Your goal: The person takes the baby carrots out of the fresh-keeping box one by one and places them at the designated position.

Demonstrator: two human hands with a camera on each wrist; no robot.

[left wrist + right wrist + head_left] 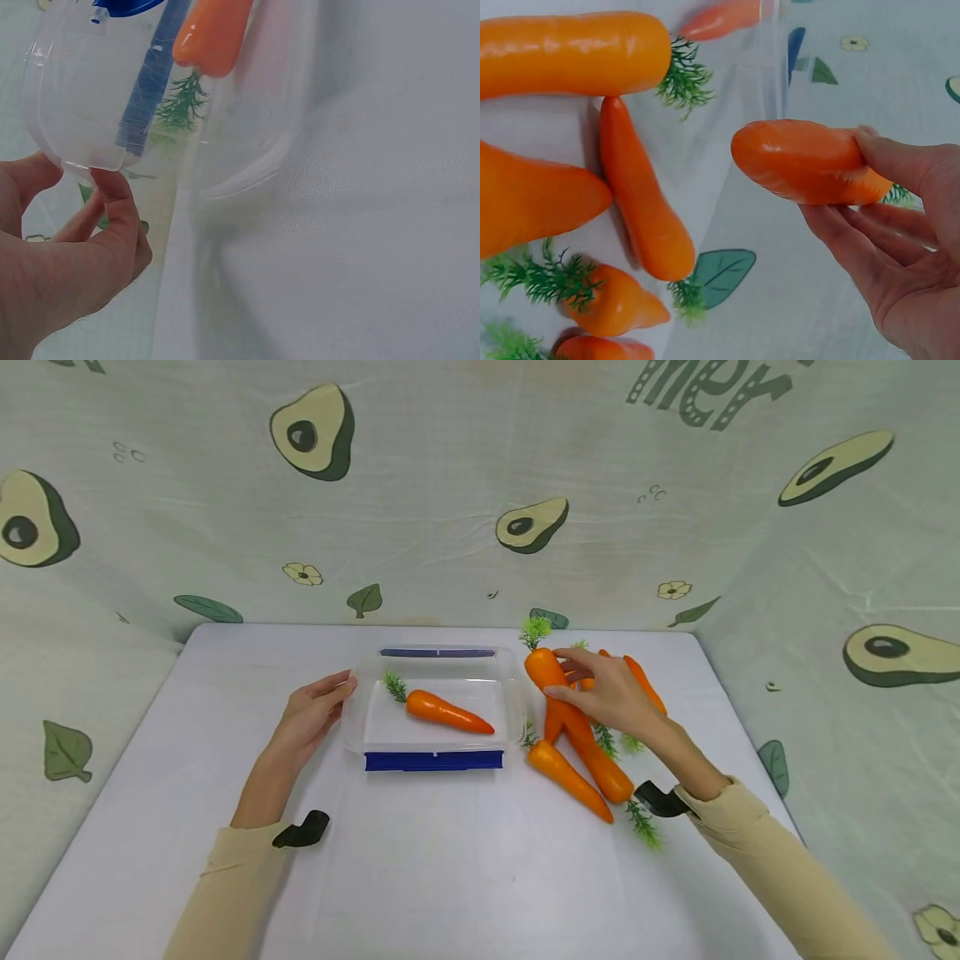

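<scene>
My left hand (309,714) pinches the left rim of a clear plastic container (355,727) between thumb and fingers; the left wrist view shows the thumb and forefinger at its edge. Blue clip flaps (433,761) run along the container's front and back sides. Inside lies one orange carrot (448,711) with a green tuft at its left end. Just right of the container, my right hand (611,689) grips another carrot (799,161) between thumb and fingers. Its leafy top points away from me in the head view, over the other carrots.
Several loose carrots lie on the right of the white table (450,877), among them a front one (567,778) close to the container's right side and a longer one (600,760) behind it. More are partly hidden under my right hand. An avocado-print cloth (420,527) hangs behind the table.
</scene>
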